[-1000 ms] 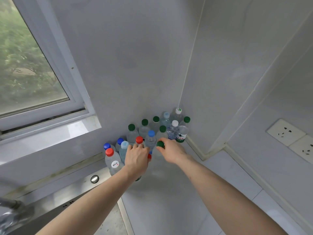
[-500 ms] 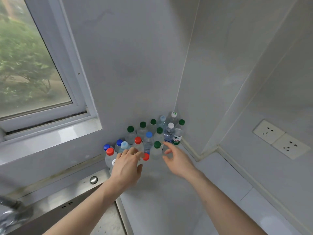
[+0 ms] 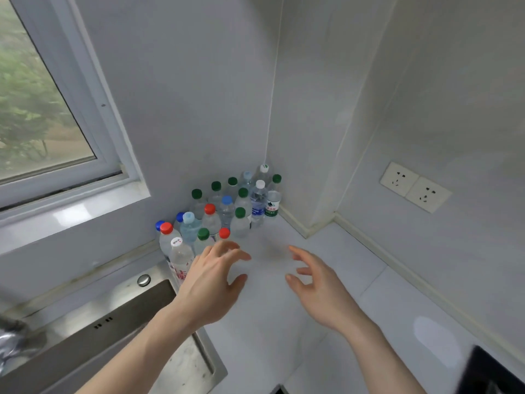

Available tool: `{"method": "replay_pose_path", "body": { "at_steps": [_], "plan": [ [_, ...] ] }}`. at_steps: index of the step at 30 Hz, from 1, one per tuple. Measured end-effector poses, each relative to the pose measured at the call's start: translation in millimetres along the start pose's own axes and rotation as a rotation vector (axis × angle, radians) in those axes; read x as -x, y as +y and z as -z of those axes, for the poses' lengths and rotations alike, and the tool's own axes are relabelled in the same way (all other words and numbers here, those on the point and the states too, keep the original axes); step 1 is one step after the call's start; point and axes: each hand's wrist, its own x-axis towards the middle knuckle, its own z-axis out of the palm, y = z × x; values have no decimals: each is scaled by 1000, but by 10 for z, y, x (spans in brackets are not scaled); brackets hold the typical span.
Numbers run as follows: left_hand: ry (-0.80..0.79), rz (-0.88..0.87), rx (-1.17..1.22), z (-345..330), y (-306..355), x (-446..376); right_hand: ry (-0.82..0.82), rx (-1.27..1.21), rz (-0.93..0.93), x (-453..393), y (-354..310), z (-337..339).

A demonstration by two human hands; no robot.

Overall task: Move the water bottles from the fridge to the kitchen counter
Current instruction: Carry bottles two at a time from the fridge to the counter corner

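Both hands have just let go and drawn back: the left hand (image 3: 211, 282) and right hand (image 3: 319, 288) hover spread and empty above the white bench (image 3: 355, 280). The water bottles (image 3: 224, 211) stand clustered in the corner beside the sink (image 3: 119, 322). This delivery looks finished.

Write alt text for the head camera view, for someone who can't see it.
Two open, empty hands, left and right, hover above a white counter just in front of a cluster of capped water bottles standing in the wall corner. A steel sink and window lie left, wall sockets right.
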Motion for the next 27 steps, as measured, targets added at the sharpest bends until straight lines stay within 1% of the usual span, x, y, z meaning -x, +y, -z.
{"method": "replay_pose_path", "body": {
  "at_steps": [4,10,15,23,27],
  "plan": [
    [-48,-74,16,-65,296,38,52,-8,-22,314,112,190],
    [-155,-205,16,-273,930,78,175,-36,-120,1027,478,564],
    [-241,-336,39,-606,1662,208,299,-44,-218,1839,874,909],
    [-377,-554,79,-1178,2977,780,470,-32,-362,3348,1385,1412],
    [-430,-640,77,-1355,3432,1064,538,-56,-407,3989,1594,1520]
  ]
}}
